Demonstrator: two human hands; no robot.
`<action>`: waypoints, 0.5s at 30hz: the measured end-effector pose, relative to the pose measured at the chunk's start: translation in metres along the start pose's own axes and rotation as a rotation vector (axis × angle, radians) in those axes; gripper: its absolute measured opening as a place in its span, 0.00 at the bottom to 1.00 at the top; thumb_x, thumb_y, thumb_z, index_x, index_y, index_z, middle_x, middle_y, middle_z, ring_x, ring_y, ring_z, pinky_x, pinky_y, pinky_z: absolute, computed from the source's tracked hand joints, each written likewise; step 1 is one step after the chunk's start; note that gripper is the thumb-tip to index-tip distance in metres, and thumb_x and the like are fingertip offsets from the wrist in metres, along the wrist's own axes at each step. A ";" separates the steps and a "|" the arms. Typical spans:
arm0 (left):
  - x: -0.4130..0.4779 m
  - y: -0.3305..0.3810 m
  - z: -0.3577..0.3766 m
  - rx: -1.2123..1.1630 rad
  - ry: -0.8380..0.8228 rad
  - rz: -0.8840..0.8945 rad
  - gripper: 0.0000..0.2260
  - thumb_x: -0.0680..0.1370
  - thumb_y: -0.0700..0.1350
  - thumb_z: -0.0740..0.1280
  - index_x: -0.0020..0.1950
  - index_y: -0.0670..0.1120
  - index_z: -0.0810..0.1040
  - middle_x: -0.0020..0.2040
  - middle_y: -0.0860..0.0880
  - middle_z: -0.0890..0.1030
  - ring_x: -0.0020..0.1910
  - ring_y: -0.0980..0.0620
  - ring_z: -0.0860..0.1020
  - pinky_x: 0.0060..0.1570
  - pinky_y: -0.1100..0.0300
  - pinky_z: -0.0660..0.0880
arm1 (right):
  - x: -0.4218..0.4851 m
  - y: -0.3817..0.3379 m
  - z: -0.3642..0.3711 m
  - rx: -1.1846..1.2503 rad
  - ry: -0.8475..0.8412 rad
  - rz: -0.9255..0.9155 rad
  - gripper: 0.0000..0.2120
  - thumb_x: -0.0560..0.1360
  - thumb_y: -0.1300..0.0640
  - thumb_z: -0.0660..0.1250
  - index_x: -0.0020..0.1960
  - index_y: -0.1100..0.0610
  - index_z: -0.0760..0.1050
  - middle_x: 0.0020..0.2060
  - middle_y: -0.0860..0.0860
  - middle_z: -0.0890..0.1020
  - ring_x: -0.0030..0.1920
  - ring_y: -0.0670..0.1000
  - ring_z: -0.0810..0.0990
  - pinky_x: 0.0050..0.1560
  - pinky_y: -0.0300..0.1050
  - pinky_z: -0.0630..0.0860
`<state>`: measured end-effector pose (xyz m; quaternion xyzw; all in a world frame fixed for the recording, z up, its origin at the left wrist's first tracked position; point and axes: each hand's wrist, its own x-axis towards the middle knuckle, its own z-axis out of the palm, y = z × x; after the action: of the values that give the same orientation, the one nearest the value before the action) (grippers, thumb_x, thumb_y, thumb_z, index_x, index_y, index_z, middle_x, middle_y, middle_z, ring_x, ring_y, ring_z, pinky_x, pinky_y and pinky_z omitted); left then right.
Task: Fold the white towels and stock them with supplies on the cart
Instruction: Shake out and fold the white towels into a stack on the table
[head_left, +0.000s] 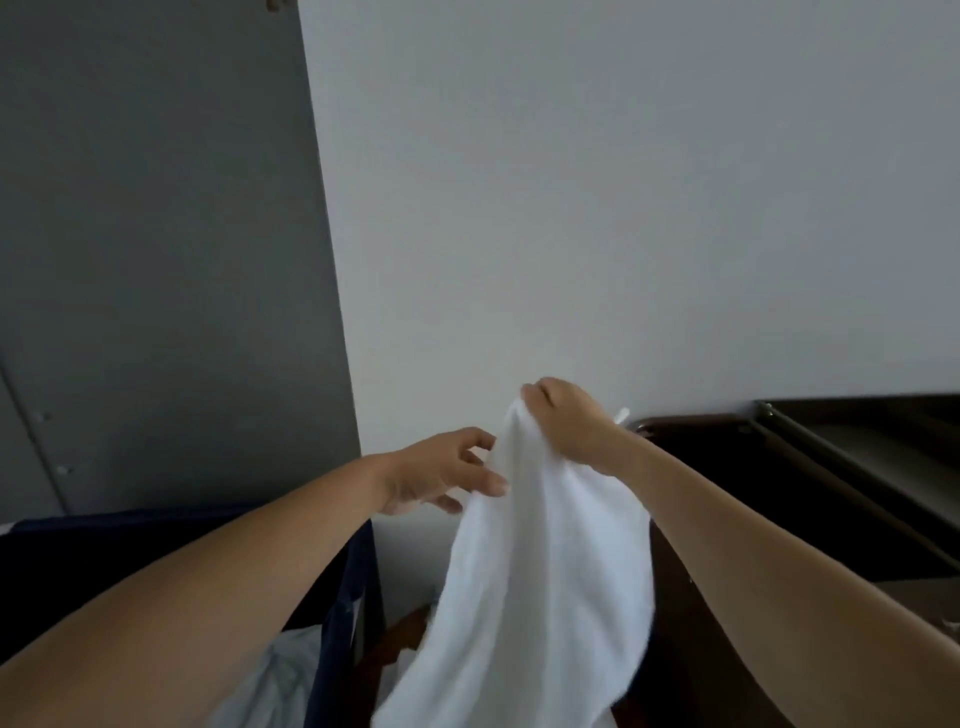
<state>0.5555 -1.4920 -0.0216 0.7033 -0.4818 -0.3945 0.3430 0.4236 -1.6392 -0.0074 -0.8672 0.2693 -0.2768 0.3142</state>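
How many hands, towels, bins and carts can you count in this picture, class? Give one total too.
Hands: 2, the left hand and the right hand
Towels: 1, the white towel held up
Bins: 1, the dark blue bin
Carts: 1, the dark brown cart
Total: 5

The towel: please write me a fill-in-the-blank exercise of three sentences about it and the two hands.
1. The towel is ____ in colour.
2. The right hand grips the towel at its ____ end.
3. The left hand, fingers spread, is ____ than the right hand in the picture.
Missing words: white; top; lower.
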 end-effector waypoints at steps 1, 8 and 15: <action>0.004 0.002 0.003 0.046 0.004 0.017 0.17 0.75 0.48 0.74 0.60 0.48 0.74 0.60 0.49 0.80 0.60 0.48 0.78 0.63 0.48 0.75 | -0.002 -0.001 0.005 -0.064 -0.058 -0.035 0.16 0.83 0.51 0.58 0.41 0.60 0.71 0.37 0.52 0.74 0.38 0.51 0.70 0.38 0.47 0.63; 0.015 0.006 -0.004 -0.083 0.105 0.202 0.08 0.73 0.42 0.66 0.37 0.49 0.69 0.37 0.51 0.72 0.38 0.51 0.72 0.40 0.58 0.72 | -0.012 0.008 -0.013 0.015 -0.238 -0.068 0.05 0.74 0.49 0.74 0.48 0.47 0.81 0.44 0.43 0.83 0.43 0.40 0.80 0.41 0.30 0.75; 0.015 0.009 -0.051 -0.237 0.376 0.382 0.20 0.74 0.33 0.61 0.28 0.52 0.63 0.27 0.54 0.66 0.26 0.57 0.61 0.24 0.66 0.59 | -0.015 0.035 -0.055 0.127 -0.208 0.173 0.12 0.70 0.57 0.78 0.46 0.64 0.83 0.43 0.59 0.85 0.43 0.54 0.82 0.48 0.49 0.78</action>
<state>0.6002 -1.5036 0.0060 0.6154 -0.4840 -0.2392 0.5742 0.3672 -1.6741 -0.0006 -0.8431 0.2911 -0.1738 0.4175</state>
